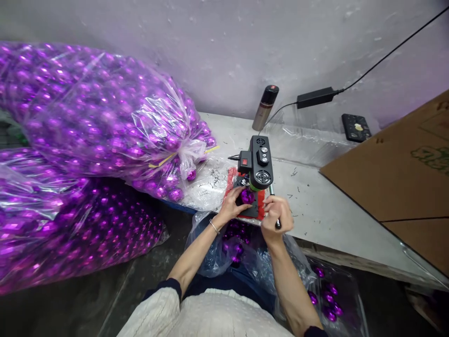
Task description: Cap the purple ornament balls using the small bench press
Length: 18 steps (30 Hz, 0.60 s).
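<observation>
At the front of a black bench machine (262, 161), my left hand (231, 205) holds a shiny purple ball (247, 196) between thumb and fingers. The ball sits just under the machine's head, over a dark base plate with red tape around it. My right hand (278, 214) is wrapped round the lever handle (278, 224) at the machine's right side; the handle's black end shows below the fist. On my lap, an open clear plastic bag (210, 255) contains more purple balls (236, 248). What lies between the ball and the machine head is hidden.
Large clear bags (105, 112) of purple balls are piled on the left. A spray can (265, 107), a power adapter (315, 97) and a phone (356, 127) are near the wall. A cardboard box (393, 178) stands right. Several loose balls (329, 297) lie on plastic lower right.
</observation>
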Motion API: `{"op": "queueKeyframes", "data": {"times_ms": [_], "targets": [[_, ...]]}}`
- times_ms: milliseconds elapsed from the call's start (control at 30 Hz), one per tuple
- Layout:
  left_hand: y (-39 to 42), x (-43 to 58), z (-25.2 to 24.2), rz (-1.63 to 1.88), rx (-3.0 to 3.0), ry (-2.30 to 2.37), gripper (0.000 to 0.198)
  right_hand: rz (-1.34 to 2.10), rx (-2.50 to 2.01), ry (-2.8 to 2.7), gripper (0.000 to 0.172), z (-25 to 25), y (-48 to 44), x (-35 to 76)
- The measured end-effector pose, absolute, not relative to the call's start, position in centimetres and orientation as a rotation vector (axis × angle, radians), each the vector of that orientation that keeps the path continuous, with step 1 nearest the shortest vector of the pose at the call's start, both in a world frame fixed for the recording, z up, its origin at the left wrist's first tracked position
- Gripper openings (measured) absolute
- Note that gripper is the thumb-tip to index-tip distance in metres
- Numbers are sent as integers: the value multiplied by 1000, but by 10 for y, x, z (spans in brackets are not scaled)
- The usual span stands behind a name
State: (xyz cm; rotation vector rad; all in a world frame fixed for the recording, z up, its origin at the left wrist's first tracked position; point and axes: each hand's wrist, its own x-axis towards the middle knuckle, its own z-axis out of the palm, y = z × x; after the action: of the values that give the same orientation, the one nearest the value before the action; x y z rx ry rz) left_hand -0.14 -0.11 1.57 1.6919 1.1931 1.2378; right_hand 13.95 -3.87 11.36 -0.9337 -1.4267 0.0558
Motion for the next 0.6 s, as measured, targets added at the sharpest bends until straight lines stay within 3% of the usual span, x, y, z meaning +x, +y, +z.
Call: {"op": "queueKeyframes", "data": {"times_ms": [133,300,333,467,600], "targets": [[-25,-3,5,1258,1860,1217,71,162,-1000,-1398,35,150,-38,138],[-55,-29,7,1032,2183,1301,124,104,-970,-1455,34,142,-39,140],[-53,-40,12,1009,2202,1395,120,95,-958,-1465,33,138,-39,140],[-11,-96,43,881,2102,2093,56,78,-909,-1480,30,129,-39,142],[29,-142,69,465,2088,2347,57,75,-902,-1498,30,132,-39,142]]}}
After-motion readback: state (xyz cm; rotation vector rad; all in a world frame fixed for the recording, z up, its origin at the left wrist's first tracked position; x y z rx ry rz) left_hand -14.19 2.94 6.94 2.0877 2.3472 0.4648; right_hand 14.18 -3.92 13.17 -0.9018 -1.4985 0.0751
